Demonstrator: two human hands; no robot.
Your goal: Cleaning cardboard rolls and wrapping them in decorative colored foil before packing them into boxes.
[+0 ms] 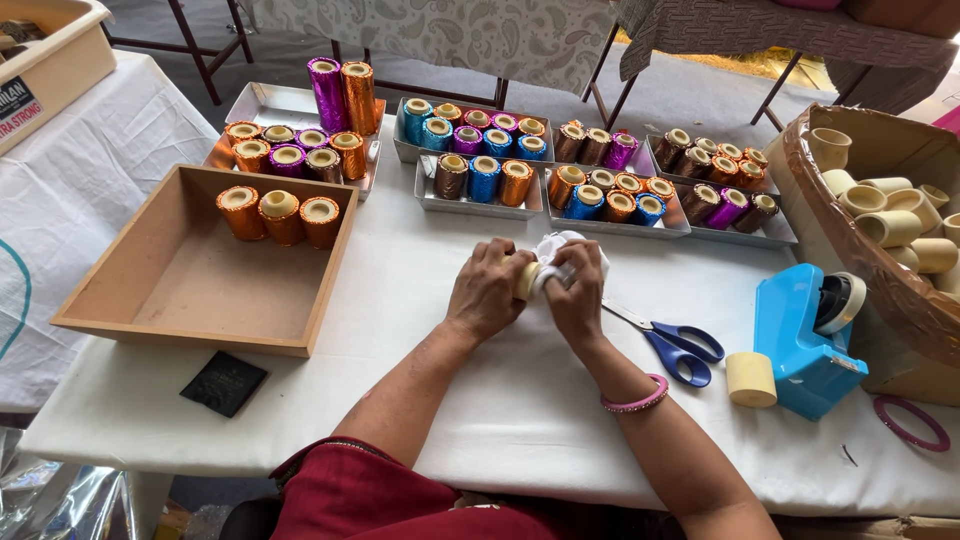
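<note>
Both of my hands meet at the middle of the white-covered table [480,400]. My left hand [487,290] grips a cream cardboard roll [527,279] lying on its side. My right hand [577,297] presses a sheet of white wrapping [560,248] around that roll. A pink bangle [634,402] sits on my right wrist. Blue-handled scissors [677,348] lie just right of my right hand.
A brown wooden tray [190,315] at the left holds three orange foil-wrapped rolls [279,215]. Several metal trays [480,205] of coloured wrapped rolls line the back. A blue tape dispenser [805,340], a bare cream roll [750,379] and a basket of bare rolls [885,215] stand right. A black card [224,382] lies front left.
</note>
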